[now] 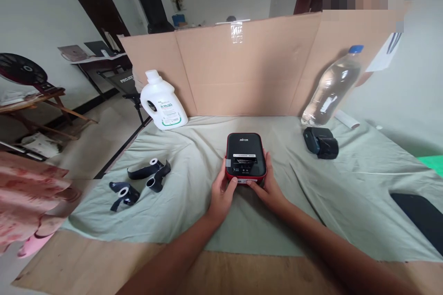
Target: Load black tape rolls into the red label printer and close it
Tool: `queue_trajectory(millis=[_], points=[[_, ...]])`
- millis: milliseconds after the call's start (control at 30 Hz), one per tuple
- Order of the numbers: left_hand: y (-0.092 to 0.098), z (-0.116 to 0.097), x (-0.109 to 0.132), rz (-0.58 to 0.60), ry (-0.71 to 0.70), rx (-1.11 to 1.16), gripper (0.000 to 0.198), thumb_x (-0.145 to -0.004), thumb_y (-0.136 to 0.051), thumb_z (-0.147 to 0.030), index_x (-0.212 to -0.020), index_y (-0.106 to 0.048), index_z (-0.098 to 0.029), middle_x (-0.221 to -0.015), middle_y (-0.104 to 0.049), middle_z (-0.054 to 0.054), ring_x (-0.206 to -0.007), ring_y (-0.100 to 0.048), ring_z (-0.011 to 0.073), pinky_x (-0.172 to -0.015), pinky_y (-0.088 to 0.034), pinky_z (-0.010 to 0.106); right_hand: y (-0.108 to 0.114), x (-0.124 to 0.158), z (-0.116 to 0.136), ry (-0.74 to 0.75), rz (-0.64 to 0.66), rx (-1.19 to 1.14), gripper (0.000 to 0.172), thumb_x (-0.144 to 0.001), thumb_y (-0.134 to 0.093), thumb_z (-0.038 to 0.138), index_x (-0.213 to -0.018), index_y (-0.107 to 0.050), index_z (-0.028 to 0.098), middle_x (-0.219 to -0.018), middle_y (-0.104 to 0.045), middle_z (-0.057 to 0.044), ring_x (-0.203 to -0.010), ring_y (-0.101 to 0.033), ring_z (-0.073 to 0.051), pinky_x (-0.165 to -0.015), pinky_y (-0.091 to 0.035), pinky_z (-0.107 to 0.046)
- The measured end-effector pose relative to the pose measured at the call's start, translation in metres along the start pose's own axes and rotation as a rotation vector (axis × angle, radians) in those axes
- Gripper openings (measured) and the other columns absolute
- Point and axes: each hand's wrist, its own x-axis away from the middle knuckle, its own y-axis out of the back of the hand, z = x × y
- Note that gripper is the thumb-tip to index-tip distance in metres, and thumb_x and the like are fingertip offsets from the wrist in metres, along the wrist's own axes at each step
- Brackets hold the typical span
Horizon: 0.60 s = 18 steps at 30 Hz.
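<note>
Both hands hold a black and red box-shaped device (245, 150) in the middle of the cloth-covered table. Its black top carries small print and a white strip label above a dark slot. My left hand (223, 189) grips the left side, with its thumb on the near edge. On the right side my right hand (266, 184) does the same, its thumb also at the front. The outer fingers of both hands are partly hidden behind the device, and I cannot tell whether its underside touches the cloth.
Several dark strips on rolls (157, 182) lie at left. A white jug (164, 103) and a clear bottle (334, 87) lean near the cardboard screen (238, 78). Right are a small black object (321, 143) and a dark flat slab (418, 216). People are at left and behind the screen.
</note>
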Motion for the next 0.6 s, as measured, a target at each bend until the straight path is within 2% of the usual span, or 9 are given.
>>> queue_trajectory(millis=[267,433,600], points=[[0.0039,0.0006,0.0025,0.089,0.005,0.073,0.074,-0.095,-0.059,-0.046,-0.159,-0.031,-0.024,-0.163,-0.035,0.007,-0.151,-0.034,0.0263,-0.125,-0.030,0.041,0.0050,0.0047,0.0062,-0.043,0.007,0.024,0.106,-0.091,-0.066,0.039,-0.160,0.014,0.035,-0.169,-0.013,-0.009,-0.157,-0.015,-0.029,-0.125,-0.024,-0.057],[0.0072,0.0034,0.0023,0.160,0.015,0.095,0.074,-0.096,-0.059,-0.042,-0.161,-0.026,-0.026,-0.167,-0.026,0.005,-0.154,-0.025,0.0274,-0.127,-0.025,0.045,0.0065,0.0041,0.0048,-0.028,-0.014,0.046,0.103,-0.091,-0.066,0.039,-0.161,0.008,0.036,-0.169,-0.015,-0.007,-0.156,-0.018,-0.028,-0.124,-0.025,-0.057],[0.0087,0.0093,0.0014,0.162,0.012,0.092,0.077,-0.094,-0.061,-0.042,-0.161,-0.027,-0.027,-0.166,-0.027,0.006,-0.154,-0.026,0.0288,-0.127,-0.027,0.045,0.0086,0.0034,0.0062,-0.025,-0.023,0.074,0.099,-0.091,-0.065,0.038,-0.162,0.005,0.035,-0.170,-0.013,-0.007,-0.156,-0.020,-0.029,-0.125,-0.027,-0.055]])
